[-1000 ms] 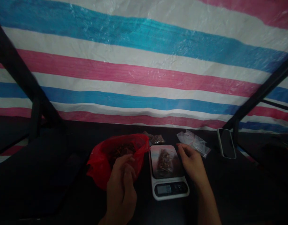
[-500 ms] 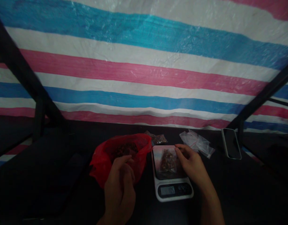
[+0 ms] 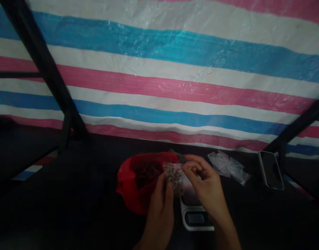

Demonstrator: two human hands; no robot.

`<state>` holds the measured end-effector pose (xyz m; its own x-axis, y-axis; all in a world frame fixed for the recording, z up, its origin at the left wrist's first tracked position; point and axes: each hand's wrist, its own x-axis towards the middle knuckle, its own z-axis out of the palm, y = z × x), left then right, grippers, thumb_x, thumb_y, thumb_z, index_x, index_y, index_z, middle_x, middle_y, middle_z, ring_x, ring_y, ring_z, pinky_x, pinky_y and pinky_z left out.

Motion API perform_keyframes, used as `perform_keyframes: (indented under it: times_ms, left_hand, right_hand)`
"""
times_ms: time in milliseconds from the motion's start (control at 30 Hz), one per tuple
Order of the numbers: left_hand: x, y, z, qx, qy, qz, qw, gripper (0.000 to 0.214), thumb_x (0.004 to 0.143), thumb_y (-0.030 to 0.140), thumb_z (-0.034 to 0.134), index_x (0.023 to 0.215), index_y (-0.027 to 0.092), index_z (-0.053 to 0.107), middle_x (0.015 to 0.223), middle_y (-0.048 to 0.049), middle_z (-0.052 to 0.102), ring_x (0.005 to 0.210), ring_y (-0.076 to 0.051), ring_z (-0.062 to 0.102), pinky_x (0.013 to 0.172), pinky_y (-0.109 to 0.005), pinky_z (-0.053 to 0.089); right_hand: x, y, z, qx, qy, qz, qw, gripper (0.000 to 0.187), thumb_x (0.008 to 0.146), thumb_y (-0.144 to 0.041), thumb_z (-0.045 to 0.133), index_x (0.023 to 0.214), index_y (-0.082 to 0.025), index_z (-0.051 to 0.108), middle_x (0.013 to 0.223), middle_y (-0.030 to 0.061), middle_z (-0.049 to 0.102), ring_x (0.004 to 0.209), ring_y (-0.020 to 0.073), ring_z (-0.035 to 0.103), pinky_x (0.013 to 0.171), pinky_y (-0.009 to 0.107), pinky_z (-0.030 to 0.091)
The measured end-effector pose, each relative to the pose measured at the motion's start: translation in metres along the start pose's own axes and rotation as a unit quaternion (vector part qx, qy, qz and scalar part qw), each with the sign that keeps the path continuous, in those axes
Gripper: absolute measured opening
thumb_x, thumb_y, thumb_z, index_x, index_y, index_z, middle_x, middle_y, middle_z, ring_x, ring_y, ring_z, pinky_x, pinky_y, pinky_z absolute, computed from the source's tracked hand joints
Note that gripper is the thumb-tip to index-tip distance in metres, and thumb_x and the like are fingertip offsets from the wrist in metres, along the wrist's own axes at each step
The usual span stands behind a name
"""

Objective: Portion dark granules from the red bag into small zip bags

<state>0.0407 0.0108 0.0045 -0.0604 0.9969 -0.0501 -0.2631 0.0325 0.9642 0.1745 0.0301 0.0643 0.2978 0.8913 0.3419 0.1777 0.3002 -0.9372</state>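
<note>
Small clear bag (image 3: 174, 175), holding dried pieces, is in the air just above the scale (image 3: 198, 218) and beside the open red bag (image 3: 132, 184). The left hand (image 3: 161, 208) pinches its lower edge, and the right hand (image 3: 205, 185) pinches its top between thumb and forefinger. Filling appears done and the bag is off the pan. Whether its mouth is sealed cannot be told, and empty bags (image 3: 228, 166) lie unfilled near a phone (image 3: 272, 170).

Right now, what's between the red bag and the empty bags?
In the head view: a filled small bag, held by the left hand and right hand, with the scale below it.
</note>
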Motion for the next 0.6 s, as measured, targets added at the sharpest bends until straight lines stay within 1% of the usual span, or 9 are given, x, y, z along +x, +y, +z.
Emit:
perform_keyframes:
  times_ms: [33,100,167,200,267,333,367,500,600]
  left_hand:
    - [0.002,-0.003,0.001,-0.026,0.023,-0.027,0.999,0.048,0.089,0.052,0.079,0.129,0.025,0.073,0.135,-0.0096,0.074,0.126,-0.027,0.07,0.105,-0.034,0.057]
    - [0.007,-0.008,0.003,-0.084,0.063,-0.068,0.992,0.057,0.089,0.057,0.076,0.133,0.022,0.069,0.117,-0.0104,0.08,0.096,-0.024,0.079,0.078,-0.03,0.064]
    - [0.013,-0.013,0.004,-0.148,0.083,-0.09,0.981,0.064,0.092,0.058,0.071,0.143,0.021,0.062,0.107,-0.01,0.081,0.075,-0.021,0.078,0.058,-0.026,0.06]
    - [0.016,-0.015,0.004,-0.177,0.096,-0.097,0.975,0.063,0.094,0.055,0.07,0.146,0.021,0.06,0.11,-0.0107,0.081,0.077,-0.021,0.079,0.057,-0.024,0.059]
    - [0.021,-0.018,0.004,-0.219,0.133,-0.108,0.961,0.055,0.096,0.043,0.071,0.146,0.023,0.06,0.13,-0.0124,0.077,0.1,-0.022,0.08,0.069,-0.023,0.063]
    - [0.024,-0.02,0.002,-0.24,0.163,-0.13,0.948,0.05,0.096,0.035,0.07,0.145,0.025,0.062,0.145,-0.0125,0.07,0.118,-0.024,0.076,0.082,-0.024,0.064]
    - [0.025,-0.02,0.0,-0.245,0.167,-0.146,0.944,0.051,0.096,0.034,0.069,0.146,0.025,0.061,0.146,-0.0133,0.069,0.118,-0.025,0.076,0.083,-0.026,0.065]
    - [0.026,-0.016,-0.009,-0.268,0.16,-0.207,0.927,0.057,0.098,0.034,0.067,0.152,0.023,0.054,0.126,-0.0168,0.078,0.089,-0.025,0.082,0.073,-0.032,0.066]
    - [0.027,-0.011,-0.015,-0.265,0.172,-0.238,0.918,0.057,0.101,0.033,0.062,0.155,0.022,0.048,0.1,-0.0117,0.081,0.07,-0.022,0.08,0.063,-0.03,0.063]
  right_hand:
    - [0.0,0.002,0.008,-0.005,0.0,0.001,1.0,0.027,0.082,-0.039,0.08,0.101,-0.021,0.075,0.076,0.0004,0.072,0.068,0.0165,0.061,0.064,0.027,0.048]
    - [0.001,0.005,0.021,-0.02,-0.002,0.005,1.0,0.026,0.085,-0.043,0.077,0.098,-0.021,0.076,0.081,0.0025,0.075,0.071,0.0182,0.064,0.066,0.029,0.051]
    - [0.0,0.007,0.032,-0.035,-0.037,0.016,0.999,0.028,0.091,-0.047,0.07,0.098,-0.021,0.078,0.086,0.0047,0.078,0.078,0.0214,0.069,0.071,0.032,0.055]
    - [0.0,0.007,0.037,-0.047,-0.076,0.023,0.996,0.029,0.093,-0.048,0.067,0.099,-0.022,0.079,0.088,0.0054,0.079,0.082,0.0231,0.071,0.074,0.033,0.056]
    - [-0.001,0.007,0.046,-0.075,-0.157,0.031,0.984,0.028,0.095,-0.044,0.065,0.101,-0.023,0.082,0.096,0.0066,0.081,0.093,0.0263,0.074,0.085,0.038,0.057]
    - [-0.001,0.008,0.054,-0.107,-0.197,0.026,0.974,0.026,0.094,-0.04,0.065,0.104,-0.025,0.083,0.11,0.0076,0.081,0.108,0.0287,0.073,0.099,0.043,0.054]
    - [-0.001,0.009,0.058,-0.126,-0.202,0.02,0.971,0.027,0.094,-0.039,0.065,0.107,-0.025,0.084,0.116,0.0078,0.08,0.113,0.0294,0.071,0.105,0.045,0.05]
    - [-0.002,0.014,0.07,-0.18,-0.212,0.008,0.961,0.034,0.099,-0.047,0.058,0.112,-0.027,0.083,0.122,0.0082,0.078,0.121,0.0316,0.066,0.112,0.051,0.043]
    - [-0.003,0.014,0.074,-0.202,-0.209,0.007,0.957,0.043,0.103,-0.054,0.049,0.104,-0.027,0.083,0.119,0.0091,0.078,0.119,0.0324,0.066,0.112,0.053,0.043]
